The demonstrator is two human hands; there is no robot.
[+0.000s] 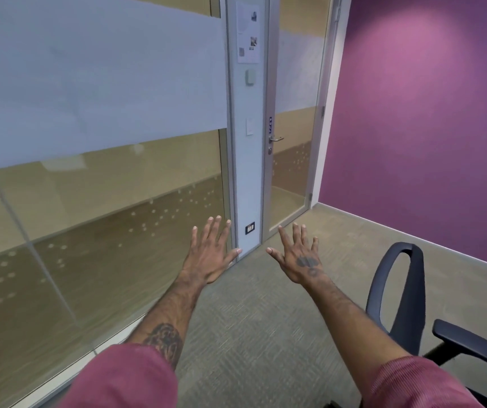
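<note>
Wall panel [246,178]: narrow white upright strip at 12 o'clock, between the glass partition and the glass door, reaching down to the carpet.
Power socket [250,228]: low on the panel, at 6 o'clock, between the two hands as seen from the head camera.
Left hand [211,254]: at 7 o'clock, back up, fingers straight and spread wide, holding nothing; its thumb tip lies over the panel's foot in this view, and whether it touches cannot be told.
Right hand [301,260]: at 5 o'clock, back up, fingers splayed wide, nothing in it, above the carpet just right of the panel.
Sleeves [124,375]: dark red, pushed up on both forearms.
Glass partition [89,201]: at 9 o'clock, with a broad frosted band [89,83] across its upper part and dotted marks lower down.
Glass door [292,172]: at 1 o'clock, with a metal lever handle [276,139] on its left edge.
Paper notice [248,36]: at the panel's top, above a small box [250,77] and a switch [249,127].
Purple wall [427,128]: at 2 o'clock.
Office chair [407,295]: dark, at 4 o'clock, near the right forearm.
Carpet [251,334]: grey-green, underfoot.
</note>
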